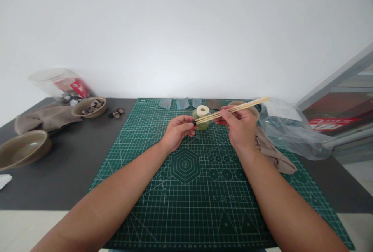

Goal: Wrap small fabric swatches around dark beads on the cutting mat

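Observation:
Several thin wooden sticks [256,102] lie bundled in my right hand [240,126], whose fingers are closed around their middle. They slope down to the left. At their lower left end, my left hand [179,131] pinches a small dark piece [194,122] against the tips. Behind the sticks stands a glass jar [203,126] with something green in it and a white ring-shaped top [203,110]. All of this is above the green cutting mat [185,205].
Small cloth squares [182,103] line the mat's back edge. Left are bowls [97,114], a brown cloth [46,118], dark pieces [116,113] and a clear container [55,77]. Right are a plastic bag [294,131], a crumpled cloth [274,153] and a partly hidden bowl [255,111].

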The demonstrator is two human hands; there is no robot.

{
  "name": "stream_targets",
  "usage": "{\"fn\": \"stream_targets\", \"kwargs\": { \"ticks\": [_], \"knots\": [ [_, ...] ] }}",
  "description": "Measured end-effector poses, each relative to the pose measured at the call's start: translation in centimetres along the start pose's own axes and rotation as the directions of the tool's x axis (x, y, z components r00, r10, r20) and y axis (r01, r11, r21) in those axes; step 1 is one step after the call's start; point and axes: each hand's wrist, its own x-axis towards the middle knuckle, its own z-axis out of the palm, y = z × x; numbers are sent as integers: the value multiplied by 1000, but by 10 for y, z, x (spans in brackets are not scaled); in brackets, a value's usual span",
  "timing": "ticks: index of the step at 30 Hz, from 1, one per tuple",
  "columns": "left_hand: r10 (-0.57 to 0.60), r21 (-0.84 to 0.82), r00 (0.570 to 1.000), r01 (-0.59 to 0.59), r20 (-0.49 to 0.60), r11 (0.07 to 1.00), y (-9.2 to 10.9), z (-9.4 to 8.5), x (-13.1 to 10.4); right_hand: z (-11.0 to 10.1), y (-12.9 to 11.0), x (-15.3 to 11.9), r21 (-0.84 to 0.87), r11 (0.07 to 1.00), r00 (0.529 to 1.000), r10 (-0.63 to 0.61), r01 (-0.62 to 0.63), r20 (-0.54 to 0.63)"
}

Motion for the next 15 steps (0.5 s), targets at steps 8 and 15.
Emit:
{"fn": "stream_targets", "kwargs": {
  "ticks": [8,15],
  "knots": [
    [-5,7,1000,5,-5,1000,1,0,0,0,-1,0,7,1000,1000,-24,24,13],
    [1,7,1000,-1,0,1000,0,0,0,0,1,0,-17,999,999,-38,38,9]
  ]
}}
